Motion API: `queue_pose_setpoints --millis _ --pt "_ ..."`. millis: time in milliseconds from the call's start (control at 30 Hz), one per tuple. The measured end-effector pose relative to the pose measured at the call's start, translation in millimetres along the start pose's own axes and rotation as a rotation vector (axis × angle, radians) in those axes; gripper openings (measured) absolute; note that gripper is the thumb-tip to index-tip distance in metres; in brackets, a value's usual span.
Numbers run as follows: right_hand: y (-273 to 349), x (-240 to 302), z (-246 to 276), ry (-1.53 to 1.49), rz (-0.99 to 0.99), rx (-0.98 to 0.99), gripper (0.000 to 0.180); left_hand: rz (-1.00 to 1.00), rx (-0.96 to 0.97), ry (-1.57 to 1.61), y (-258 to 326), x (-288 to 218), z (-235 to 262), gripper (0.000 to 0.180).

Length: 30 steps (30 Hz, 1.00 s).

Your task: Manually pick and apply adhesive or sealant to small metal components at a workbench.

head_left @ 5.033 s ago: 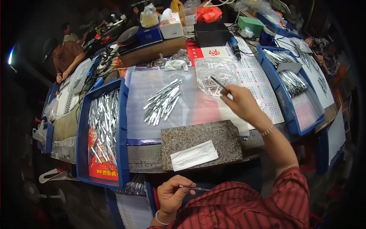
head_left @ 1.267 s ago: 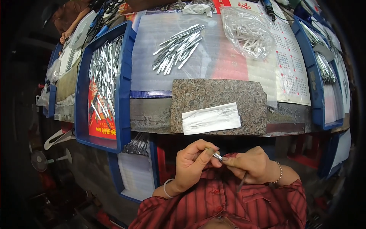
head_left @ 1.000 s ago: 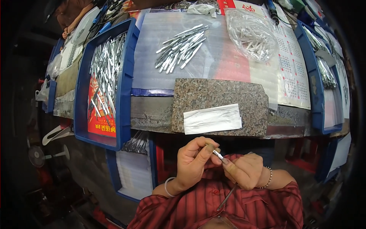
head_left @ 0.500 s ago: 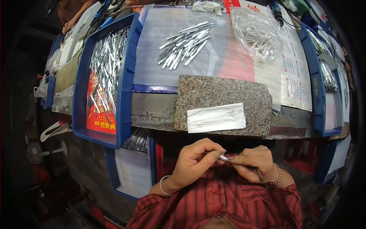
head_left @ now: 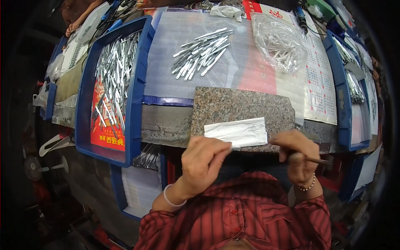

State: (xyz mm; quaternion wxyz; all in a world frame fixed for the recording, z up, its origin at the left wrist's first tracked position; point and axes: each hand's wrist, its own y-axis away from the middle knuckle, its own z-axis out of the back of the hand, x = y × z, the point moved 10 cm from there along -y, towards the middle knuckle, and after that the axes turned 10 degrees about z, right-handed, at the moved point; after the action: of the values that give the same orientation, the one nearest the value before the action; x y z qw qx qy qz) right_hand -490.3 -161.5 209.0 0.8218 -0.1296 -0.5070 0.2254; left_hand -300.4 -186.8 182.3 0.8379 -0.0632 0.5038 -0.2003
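Note:
At the near edge of the stone slab, my left hand is closed in a pinch. A small pale, shiny end, apparently a thin metal piece, shows at its fingertips; the rest is hidden. To the right, my right hand is smeared by motion and curled round a thin dark stick-like tool, which sticks out to the right. A folded white cloth or paper lies on the slab, between and just beyond my hands.
Slim silvery metal pieces are heaped on the plastic-covered table. More fill a blue bin at left. A clear bag of pale pieces lies at back right, near another blue bin. A person's hand shows far left.
My hands have come apart and moved up toward the slab. The left has shifted slightly left, the right further right with the dark tool still in it.

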Motion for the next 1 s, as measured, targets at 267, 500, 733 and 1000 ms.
queue_pose_setpoints --millis 267,500,733,1000 --pt "-13 1 -8 0.081 -0.005 0.178 0.030 -0.091 0.017 -0.237 4 18 -16 0.025" --pt "-31 76 28 0.057 0.491 -0.166 0.017 -0.101 0.072 -0.204 -2 18 -18 0.026" --pt "-42 -8 -59 0.198 0.192 0.329 0.023 -0.060 0.117 -0.204 -3 20 -17 0.026" --pt "-45 43 -4 0.176 0.295 0.042 0.013 -0.059 0.102 -0.195 -4 21 -18 0.027"
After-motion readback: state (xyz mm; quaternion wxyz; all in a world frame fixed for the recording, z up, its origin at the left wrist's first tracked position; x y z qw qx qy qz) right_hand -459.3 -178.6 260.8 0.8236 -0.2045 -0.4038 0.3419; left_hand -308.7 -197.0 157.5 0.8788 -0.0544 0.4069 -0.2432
